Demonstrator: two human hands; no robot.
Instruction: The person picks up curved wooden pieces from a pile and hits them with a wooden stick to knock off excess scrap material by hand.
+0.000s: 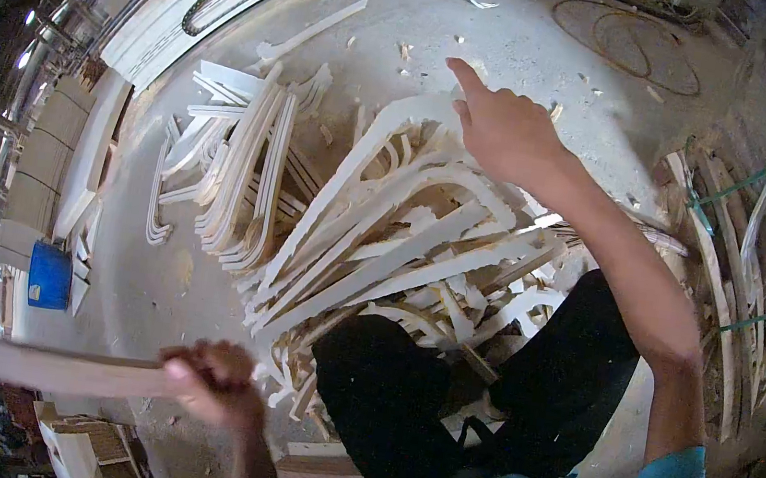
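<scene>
My left hand (219,384) is closed around one end of a long, pale wooden strip (66,371), held out to the left and somewhat blurred. Over the far side of a heap of wood offcuts (388,274), my right hand (510,132) is stretched out with its index finger extended and thumb apart. Nothing shows in it. Close to that hand lies a white, bent wooden piece (371,146), the outermost of the heap; whether they touch I cannot tell. The curled fingers of the right hand are partly hidden.
Bent wooden strips (253,159) lie stacked left of the heap. A blue container (49,275) stands at the left by stacked boards (51,152). Long strips tied with green cord (740,320) are at the right. A coiled hose (636,45) lies on the floor at the back.
</scene>
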